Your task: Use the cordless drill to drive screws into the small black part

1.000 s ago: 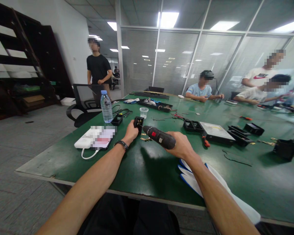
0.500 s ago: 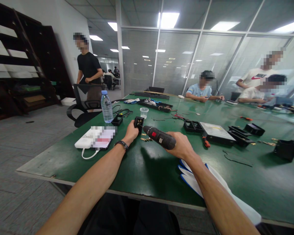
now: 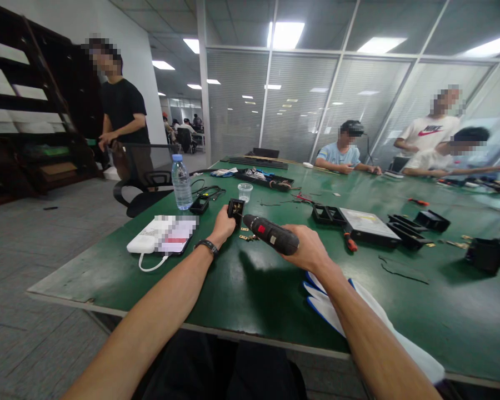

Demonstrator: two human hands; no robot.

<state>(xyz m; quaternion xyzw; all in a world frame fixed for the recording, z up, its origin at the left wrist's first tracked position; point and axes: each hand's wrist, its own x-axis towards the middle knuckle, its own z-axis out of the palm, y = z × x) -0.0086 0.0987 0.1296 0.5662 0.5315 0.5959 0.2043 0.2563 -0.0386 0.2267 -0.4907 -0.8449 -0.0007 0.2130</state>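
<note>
My left hand point(image 3: 224, 223) is closed on a small black plastic box point(image 3: 236, 208), whose open side faces right and shows brass-coloured bits inside. In my right hand point(image 3: 306, 244) is a black cordless screwdriver point(image 3: 270, 233) with a red mark, held level. Its tip points left at the open side of the box; whether it touches a screw is too small to tell. Small brass pieces point(image 3: 246, 238) lie on the green table point(image 3: 233, 289) just below the box. A clear plastic cup point(image 3: 245, 192) stands behind it. White gloves with blue edging point(image 3: 329, 305) lie under my right forearm.
To the left are a water bottle point(image 3: 181, 183), a white power bank point(image 3: 144, 239) with a cable, and a black tray point(image 3: 200, 204). Black housings point(image 3: 408, 233) and an orange-handled tool point(image 3: 350, 243) lie right. Several people are around; one stands beyond a chair point(image 3: 144, 194).
My hands, the box and the screwdriver stay in place. The standing person in black has moved left, and the people at the far right have shifted slightly.
</note>
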